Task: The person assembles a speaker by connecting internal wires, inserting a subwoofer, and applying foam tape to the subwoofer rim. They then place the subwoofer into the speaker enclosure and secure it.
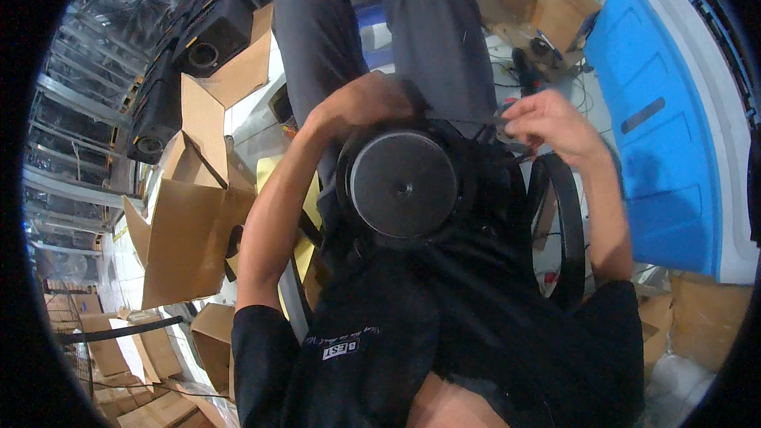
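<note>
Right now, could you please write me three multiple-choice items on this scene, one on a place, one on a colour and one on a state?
1. Where does the round speaker driver sit?
A. on the person's lap, between both hands
B. inside the open cardboard box
C. on the blue panel

2. What colour is the big panel at the person's right?
A. yellow
B. blue
C. red

3. How does the nearest cardboard box stand?
A. taped shut
C. crushed flat
B. open, flaps up

Answers: 1 A, the left hand rests at its upper rim and the right hand works beside it; 2 B, it is plainly blue; 3 B, its flaps spread apart.
</note>
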Motion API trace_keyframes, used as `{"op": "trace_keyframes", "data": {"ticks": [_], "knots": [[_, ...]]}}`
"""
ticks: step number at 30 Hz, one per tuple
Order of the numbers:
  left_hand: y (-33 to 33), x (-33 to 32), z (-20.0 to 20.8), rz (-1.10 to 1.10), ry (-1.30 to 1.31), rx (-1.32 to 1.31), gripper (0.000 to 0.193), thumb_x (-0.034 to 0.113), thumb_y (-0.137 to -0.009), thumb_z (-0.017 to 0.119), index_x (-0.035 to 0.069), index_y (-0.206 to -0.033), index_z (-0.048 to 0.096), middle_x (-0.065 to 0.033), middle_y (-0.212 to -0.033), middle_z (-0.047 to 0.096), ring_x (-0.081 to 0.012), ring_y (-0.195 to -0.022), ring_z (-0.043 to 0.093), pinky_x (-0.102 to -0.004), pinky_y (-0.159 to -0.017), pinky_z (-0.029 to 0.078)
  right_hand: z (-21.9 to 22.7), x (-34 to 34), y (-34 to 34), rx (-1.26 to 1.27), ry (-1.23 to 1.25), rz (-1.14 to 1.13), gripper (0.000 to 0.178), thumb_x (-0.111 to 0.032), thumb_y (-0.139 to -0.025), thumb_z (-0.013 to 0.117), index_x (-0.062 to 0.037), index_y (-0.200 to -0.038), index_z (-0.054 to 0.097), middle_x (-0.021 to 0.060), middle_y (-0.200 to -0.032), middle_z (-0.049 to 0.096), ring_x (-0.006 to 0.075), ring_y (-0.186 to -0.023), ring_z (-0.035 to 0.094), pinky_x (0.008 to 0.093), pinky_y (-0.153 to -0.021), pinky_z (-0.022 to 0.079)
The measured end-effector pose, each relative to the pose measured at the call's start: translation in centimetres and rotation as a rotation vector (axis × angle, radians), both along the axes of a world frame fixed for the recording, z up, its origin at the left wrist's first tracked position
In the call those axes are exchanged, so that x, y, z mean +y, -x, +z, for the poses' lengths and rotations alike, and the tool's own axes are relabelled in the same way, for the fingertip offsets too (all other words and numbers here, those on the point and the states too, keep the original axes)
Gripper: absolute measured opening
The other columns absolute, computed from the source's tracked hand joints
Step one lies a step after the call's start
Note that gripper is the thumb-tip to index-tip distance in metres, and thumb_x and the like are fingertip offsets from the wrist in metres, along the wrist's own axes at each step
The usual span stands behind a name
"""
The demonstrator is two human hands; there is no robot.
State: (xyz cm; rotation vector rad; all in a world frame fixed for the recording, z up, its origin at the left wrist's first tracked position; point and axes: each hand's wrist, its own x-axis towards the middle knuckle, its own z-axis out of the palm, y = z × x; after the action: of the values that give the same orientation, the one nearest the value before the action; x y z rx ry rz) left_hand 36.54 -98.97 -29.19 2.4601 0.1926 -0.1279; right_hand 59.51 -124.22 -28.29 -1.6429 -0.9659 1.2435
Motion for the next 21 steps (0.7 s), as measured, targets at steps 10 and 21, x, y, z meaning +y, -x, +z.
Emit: {"op": "trace_keyframes", "data": {"ticks": [10,21], "knots": [[-0.4,0.4,-0.1,0.094,0.067,0.083,0.028,0.016,-0.093,0.072,-0.003,-0.114,0.075,-0.0140,-0.103,0.077,-0.0200,-0.095,0.070,-0.0335,-0.090,0.055,-0.8,-1.3,0.7,-0.047,0.080,0.001,0.015,-0.015,-0.093,0.071,-0.0011,-0.089,0.071,0.0002,-0.071,0.064,0.0044,-0.056,0.049,0.0222,-0.046,0.031],[-1.8,-1.4,0.0,0.293,0.179,0.188,0.041,0.035,-0.085,0.083,-0.003,-0.101,0.079,-0.0112,-0.091,0.076,-0.0158,-0.082,0.068,-0.0313,-0.074,0.054,-2.8,-2.2,0.8,0.071,0.169,0.014,0.012,-0.012,-0.092,0.072,-0.0006,-0.091,0.069,0.0023,-0.073,0.066,0.0076,-0.055,0.058,0.0195,-0.043,0.033]]}}
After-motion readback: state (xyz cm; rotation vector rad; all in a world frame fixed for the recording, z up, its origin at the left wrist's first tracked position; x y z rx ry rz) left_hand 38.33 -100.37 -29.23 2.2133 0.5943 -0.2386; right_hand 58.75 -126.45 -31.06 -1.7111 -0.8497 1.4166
